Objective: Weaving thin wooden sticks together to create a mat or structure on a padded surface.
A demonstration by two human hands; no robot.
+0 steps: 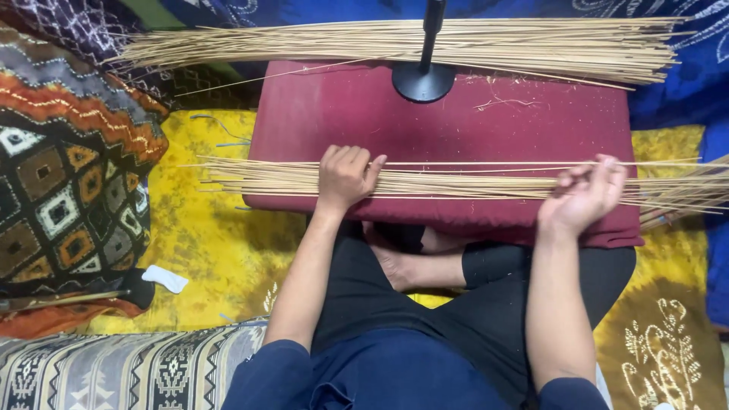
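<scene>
Two bare forearms reach forward from dark blue sleeves over crossed legs. The left hand [345,176] lies palm down, fingers curled, knuckles up. The right hand [583,193] is tilted, fingers loosely bent, thumb and fingertips drawn together

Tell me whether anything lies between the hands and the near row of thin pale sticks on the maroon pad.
Nothing visible does. The left hand rests palm-down directly on the near row of thin pale sticks, and the right hand is on it further along. The round black stand base sits beyond, near the far bundle of sticks.
</scene>
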